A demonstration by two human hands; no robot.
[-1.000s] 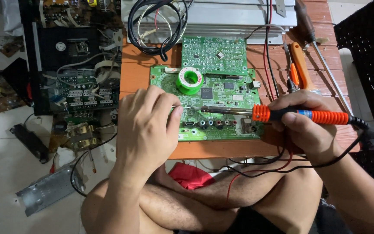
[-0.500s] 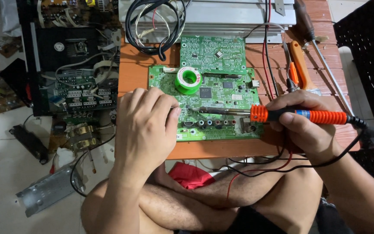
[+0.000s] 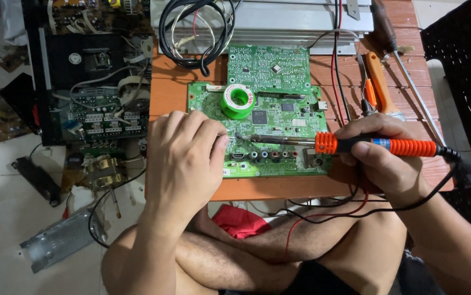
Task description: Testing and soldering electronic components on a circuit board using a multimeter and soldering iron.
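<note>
The right hand (image 3: 383, 161) grips a soldering iron (image 3: 355, 145) with an orange and blue handle, its fingers closed around the grip while the metal shaft reaches left across a green circuit board (image 3: 279, 117). The tip meets the board near its lower left part, just beside the left hand's fingertips. The left hand (image 3: 183, 158) lies palm down over the board's lower left corner, fingers curled and close together; whether they pinch anything beneath them cannot be told.

The board lies flat at the front edge of an orange-brown tabletop (image 3: 164, 98), roughly at its middle. A second, smaller green board (image 3: 268, 68) sits behind it, touching or overlapping its rear edge. A green spool of solder (image 3: 238, 101) rests on the larger board near its rear left part. A row of round jacks (image 3: 271, 155) lines the board's front edge, just below the iron's shaft.

Near the tabletop's right rear corner lie an orange-handled cutter (image 3: 376, 82) and a long screwdriver (image 3: 396, 52). Red and black wires (image 3: 338, 65) run from the rear edge down past the board's right side. A coil of black cable (image 3: 194, 33) rests at the rear, on a grey metal casing (image 3: 290, 22). On the floor to the left sits an opened black electronics chassis (image 3: 90, 93).
</note>
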